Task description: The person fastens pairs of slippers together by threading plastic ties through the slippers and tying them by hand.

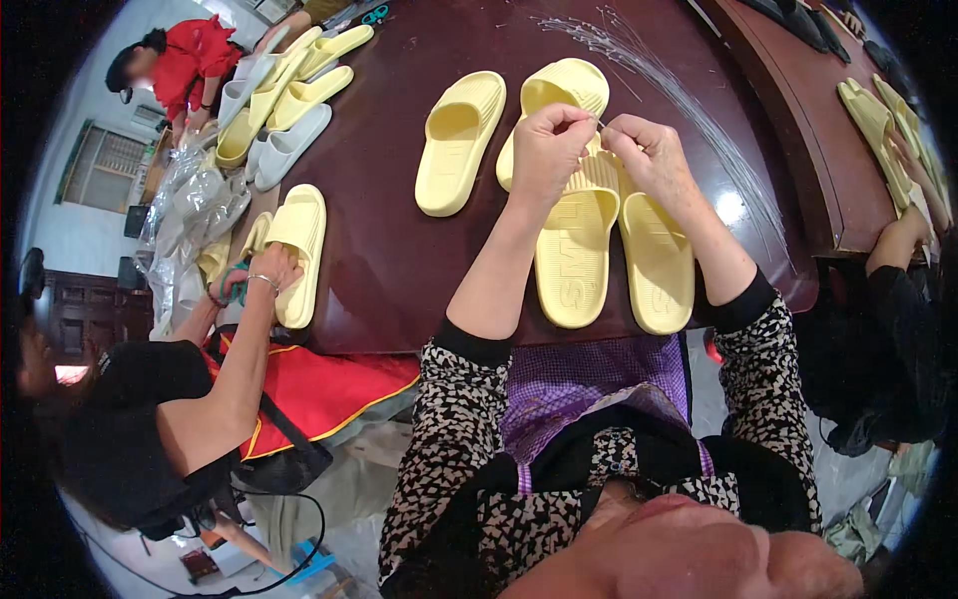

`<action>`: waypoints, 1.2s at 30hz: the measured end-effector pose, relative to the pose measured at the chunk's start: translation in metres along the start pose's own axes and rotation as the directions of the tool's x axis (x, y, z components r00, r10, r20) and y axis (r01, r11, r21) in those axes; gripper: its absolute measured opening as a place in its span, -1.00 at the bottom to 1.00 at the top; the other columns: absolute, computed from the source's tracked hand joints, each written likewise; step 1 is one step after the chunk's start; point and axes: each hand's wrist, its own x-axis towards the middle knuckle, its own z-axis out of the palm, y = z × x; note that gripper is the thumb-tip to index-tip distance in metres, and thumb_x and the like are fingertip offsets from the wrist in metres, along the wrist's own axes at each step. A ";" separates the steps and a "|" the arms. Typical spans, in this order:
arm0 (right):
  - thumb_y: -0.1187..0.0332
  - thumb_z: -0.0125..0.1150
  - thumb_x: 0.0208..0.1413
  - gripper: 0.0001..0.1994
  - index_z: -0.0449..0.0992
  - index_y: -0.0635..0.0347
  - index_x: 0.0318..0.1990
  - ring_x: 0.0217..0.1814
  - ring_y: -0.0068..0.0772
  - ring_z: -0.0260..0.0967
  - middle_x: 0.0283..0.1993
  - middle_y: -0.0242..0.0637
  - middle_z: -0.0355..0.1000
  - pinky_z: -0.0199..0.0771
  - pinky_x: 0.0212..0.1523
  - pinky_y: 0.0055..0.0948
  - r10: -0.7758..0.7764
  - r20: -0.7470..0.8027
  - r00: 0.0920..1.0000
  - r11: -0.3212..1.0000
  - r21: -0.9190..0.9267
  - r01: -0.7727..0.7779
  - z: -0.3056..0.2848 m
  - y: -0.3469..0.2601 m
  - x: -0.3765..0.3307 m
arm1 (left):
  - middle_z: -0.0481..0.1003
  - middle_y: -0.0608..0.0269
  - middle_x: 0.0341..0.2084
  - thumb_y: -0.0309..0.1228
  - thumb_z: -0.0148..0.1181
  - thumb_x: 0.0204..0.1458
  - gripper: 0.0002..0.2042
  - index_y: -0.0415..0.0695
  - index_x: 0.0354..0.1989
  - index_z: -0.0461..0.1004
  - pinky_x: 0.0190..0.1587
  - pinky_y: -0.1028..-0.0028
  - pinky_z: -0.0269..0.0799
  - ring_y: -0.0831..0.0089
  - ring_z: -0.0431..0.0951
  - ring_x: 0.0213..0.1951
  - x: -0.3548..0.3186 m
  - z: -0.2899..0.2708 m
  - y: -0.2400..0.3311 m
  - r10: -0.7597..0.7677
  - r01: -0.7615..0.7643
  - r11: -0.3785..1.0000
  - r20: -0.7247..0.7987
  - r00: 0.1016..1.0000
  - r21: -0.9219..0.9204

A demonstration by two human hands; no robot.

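My left hand (549, 152) and my right hand (654, 162) meet over the table, each with thumb and forefinger closed in a pinch. Between the fingertips is a thin strand, too small to make out fully. Just below them lies a pair of yellow slide slippers, the left slipper (576, 260) and the right slipper (659, 275), toes away from me; my hands and forearms partly cover their straps. Beyond sit two more yellow slippers, one on the left (460, 150) and one (564, 85) partly behind my left hand.
Loose, thin clear plastic strands (699, 110) spread across the dark red table (384, 240) on the right. At left a co-worker's hand (279, 268) is in a yellow slipper (302, 225). Yellow and grey slippers (289, 145) pile behind, beside clear plastic bags (195, 215). More slippers (873, 130) lie far right.
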 end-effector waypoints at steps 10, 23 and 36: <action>0.40 0.01 0.06 -0.83 0.47 0.33 -0.43 -0.41 -0.71 0.28 -0.52 -0.41 0.41 0.30 -0.38 -0.62 -0.014 -0.009 1.000 1.000 0.022 0.014 -0.001 0.007 0.002 | 0.46 0.36 -0.60 -0.54 0.17 -0.03 -0.95 -0.23 -0.40 0.52 -0.60 0.74 0.28 0.71 0.37 -0.64 -0.002 -0.003 0.004 -0.091 0.100 0.991 0.110 0.990 -0.084; 0.41 -0.03 0.05 -0.82 0.42 0.33 -0.49 -0.45 -0.72 0.22 -0.57 -0.45 0.30 0.23 -0.42 -0.64 -0.016 0.028 0.999 0.997 0.072 0.014 0.001 0.002 -0.003 | 0.45 0.37 -0.62 -0.55 0.18 -0.07 -0.98 -0.22 -0.46 0.49 -0.62 0.75 0.28 0.73 0.36 -0.65 -0.001 -0.010 0.002 -0.149 0.183 0.965 0.178 0.973 -0.190; 0.42 -0.03 0.00 -0.83 0.36 0.31 -0.55 -0.47 -0.72 0.16 -0.59 -0.48 0.25 0.16 -0.44 -0.64 -0.045 0.083 0.996 0.990 0.140 0.033 -0.001 -0.009 -0.007 | 0.48 0.28 -0.55 -0.59 0.15 -0.06 -0.98 -0.24 -0.43 0.47 -0.53 0.67 0.36 0.63 0.42 -0.58 0.005 -0.024 -0.004 -0.198 0.312 0.910 0.374 0.906 -0.273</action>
